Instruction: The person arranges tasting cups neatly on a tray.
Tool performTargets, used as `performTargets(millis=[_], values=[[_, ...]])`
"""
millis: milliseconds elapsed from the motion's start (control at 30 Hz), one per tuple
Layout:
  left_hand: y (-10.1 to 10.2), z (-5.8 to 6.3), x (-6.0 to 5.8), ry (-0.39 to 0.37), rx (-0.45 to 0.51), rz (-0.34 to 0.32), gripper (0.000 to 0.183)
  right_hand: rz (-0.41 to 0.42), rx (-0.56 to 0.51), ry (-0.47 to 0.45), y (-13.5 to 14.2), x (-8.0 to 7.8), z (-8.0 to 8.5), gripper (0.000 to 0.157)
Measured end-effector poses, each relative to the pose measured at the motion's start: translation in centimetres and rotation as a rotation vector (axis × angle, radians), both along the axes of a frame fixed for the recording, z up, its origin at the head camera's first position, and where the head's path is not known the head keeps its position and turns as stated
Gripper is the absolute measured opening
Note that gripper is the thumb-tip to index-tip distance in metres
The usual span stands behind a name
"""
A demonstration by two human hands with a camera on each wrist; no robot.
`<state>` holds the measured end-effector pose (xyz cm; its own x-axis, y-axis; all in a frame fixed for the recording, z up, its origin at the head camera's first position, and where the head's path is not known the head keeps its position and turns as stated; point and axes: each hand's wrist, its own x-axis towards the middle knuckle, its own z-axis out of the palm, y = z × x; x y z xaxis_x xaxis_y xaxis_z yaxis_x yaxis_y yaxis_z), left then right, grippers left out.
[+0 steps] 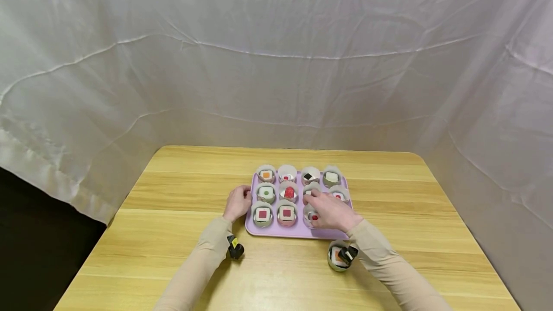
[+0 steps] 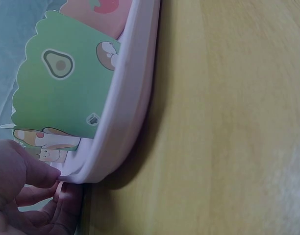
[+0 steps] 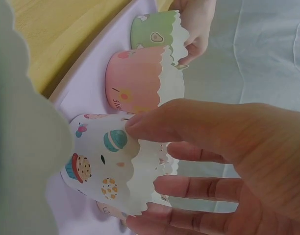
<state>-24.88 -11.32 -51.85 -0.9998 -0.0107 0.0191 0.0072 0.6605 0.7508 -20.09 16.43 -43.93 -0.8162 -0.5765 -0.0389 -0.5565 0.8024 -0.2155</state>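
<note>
A lilac tray (image 1: 276, 232) bears rows of scalloped paper baking cups with sushi-like pieces inside. My left hand (image 1: 239, 202) is at the tray's left side; in the left wrist view its thumb and fingers pinch the tray's rim (image 2: 125, 112) beside a green cup (image 2: 66, 78) with an avocado print. Over the tray's right half, my right hand (image 1: 332, 211) holds a white paper cup (image 3: 98, 156) printed with sweets, thumb on its wall and fingers around the rim. A red piece (image 1: 314, 217) shows inside that cup. The hand hides part of the cups beneath it.
Another cup (image 1: 336, 264) with an orange-centred piece stands on the wooden table (image 1: 173, 234) in front of the tray, under the right wrist camera (image 1: 348, 253). It looms blurred at the left of the right wrist view. White cloth (image 1: 276, 95) hangs behind and beside the table.
</note>
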Motion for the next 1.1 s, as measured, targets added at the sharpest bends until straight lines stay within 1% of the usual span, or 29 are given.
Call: performTargets(millis=[533, 800, 1100], values=[[0.03, 0.14, 0.13, 0.012, 0.0, 0.01, 0.031, 0.004, -0.001, 0.001, 0.05, 0.05, 0.09, 0.049], [0.06, 0.11, 0.14, 0.017, -0.01, 0.0, 0.031, -0.004, -0.001, -0.001, 0.07, -0.01, 0.04, 0.049], [0.13, 0.1, 0.16, -0.007, 0.006, 0.006, 0.032, -0.022, -0.025, -0.016, 0.14, -0.02, -0.09, 0.049]])
